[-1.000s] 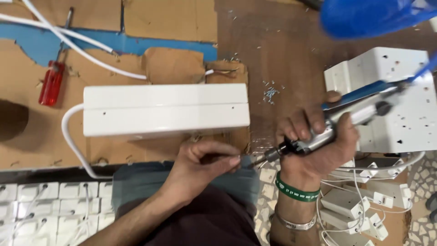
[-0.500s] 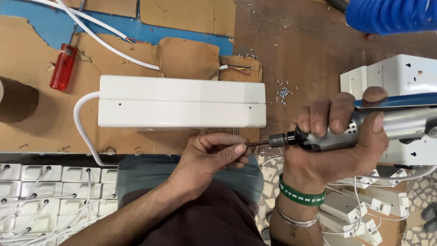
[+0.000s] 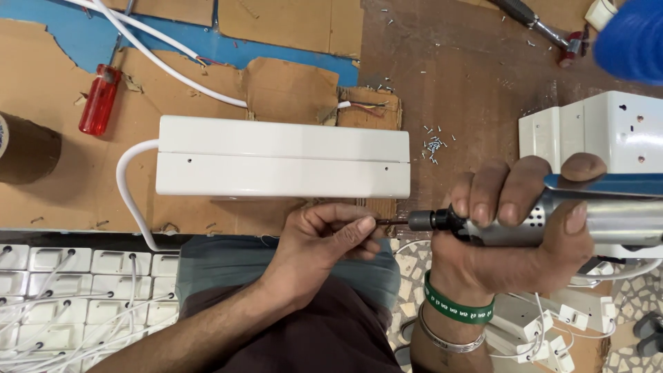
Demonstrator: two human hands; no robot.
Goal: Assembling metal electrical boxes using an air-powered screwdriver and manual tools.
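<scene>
My right hand [image 3: 514,228] grips a silver electric screwdriver [image 3: 525,222] held level, its bit pointing left. The fingertips of my left hand [image 3: 324,238] pinch something tiny at the bit's tip [image 3: 387,222], too small to make out for certain. Both hands hover just in front of a long white box [image 3: 283,167] that lies flat on cardboard, with a white cable [image 3: 128,186] coming out of its left end. A small heap of loose screws [image 3: 434,144] lies on the brown table to the right of the box.
A red-handled screwdriver [image 3: 99,101] lies at upper left, next to a dark tape roll [image 3: 24,148]. More white boxes [image 3: 608,135] stand at right. Rows of white parts with wires [image 3: 76,290] fill the lower left. A blue object [image 3: 632,38] hangs blurred at top right.
The view has shifted, so the white box sits more to the left. My hands have stayed together at the bit, with the screwdriver now held more level.
</scene>
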